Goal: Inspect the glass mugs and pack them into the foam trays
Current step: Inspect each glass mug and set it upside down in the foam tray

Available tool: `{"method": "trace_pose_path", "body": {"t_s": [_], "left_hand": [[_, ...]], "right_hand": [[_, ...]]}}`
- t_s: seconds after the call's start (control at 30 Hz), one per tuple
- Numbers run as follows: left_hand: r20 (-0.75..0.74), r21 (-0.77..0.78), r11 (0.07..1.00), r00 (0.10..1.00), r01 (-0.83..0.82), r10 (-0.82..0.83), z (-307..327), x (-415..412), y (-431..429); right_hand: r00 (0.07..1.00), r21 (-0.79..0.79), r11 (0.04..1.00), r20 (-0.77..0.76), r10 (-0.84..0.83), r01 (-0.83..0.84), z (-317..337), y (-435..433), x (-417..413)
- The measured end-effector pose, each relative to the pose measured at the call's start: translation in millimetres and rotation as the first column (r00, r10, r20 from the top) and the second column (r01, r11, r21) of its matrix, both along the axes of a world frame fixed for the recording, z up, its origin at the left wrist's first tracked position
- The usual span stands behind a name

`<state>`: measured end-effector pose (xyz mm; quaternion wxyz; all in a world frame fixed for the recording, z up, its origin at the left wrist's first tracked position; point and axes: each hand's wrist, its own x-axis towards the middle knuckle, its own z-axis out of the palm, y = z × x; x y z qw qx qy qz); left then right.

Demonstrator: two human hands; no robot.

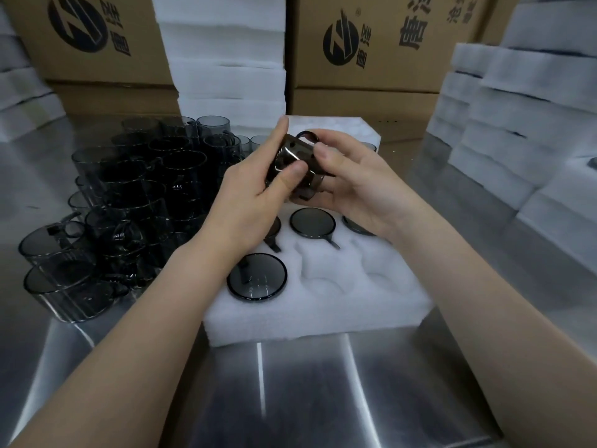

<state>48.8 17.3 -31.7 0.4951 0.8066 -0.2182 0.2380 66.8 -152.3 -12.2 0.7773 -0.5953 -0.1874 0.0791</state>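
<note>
Head view: dark glass mug [292, 160] clasped between both hands' fingers [292, 171].

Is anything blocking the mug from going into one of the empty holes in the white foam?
Nothing visible is. Both the left hand and right hand hold the mug above the foam tray. The empty holes in the near row sit open, beside the mugs already packed.

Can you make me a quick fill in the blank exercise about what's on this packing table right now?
1. Both hands hold one dark glass mug above the ____ tray.
2. The unpacked mugs crowd on the person's ____ side.
3. The nearest packed mug sits with its ____ facing up.

Missing words: foam; left; base
</note>
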Motion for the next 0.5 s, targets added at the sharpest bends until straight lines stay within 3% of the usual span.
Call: {"method": "trace_pose_path", "body": {"t_s": [0.13, 0.2, 0.33, 0.43, 0.5], "left_hand": [[-0.032, -0.134, 0.99, 0.998, -0.05, 0.046, 0, 3, 2], [-0.055, -0.072, 0.993, 0.995, -0.089, 0.085, 0, 3, 1], [-0.099, 0.068, 0.985, 0.981, -0.161, 0.168, -1, 8, 2], [-0.167, -0.024, 0.987, 0.974, -0.161, 0.155, 0, 10, 3], [-0.195, -0.054, 0.985, 0.969, -0.167, 0.154, 1, 10, 3]], "right_hand": [[0.982, -0.262, 0.95, 0.126, -0.143, 0.172, 5, -4, -3], [0.971, -0.315, 0.924, 0.163, -0.174, 0.218, 10, -6, -6], [0.982, -0.531, 0.834, 0.177, -0.062, 0.149, 26, -11, -21], [0.97, -0.743, 0.657, 0.234, 0.074, 0.129, 27, -5, -37], [0.96, -0.768, 0.623, 0.262, 0.093, 0.149, 24, 1, -47]]}}
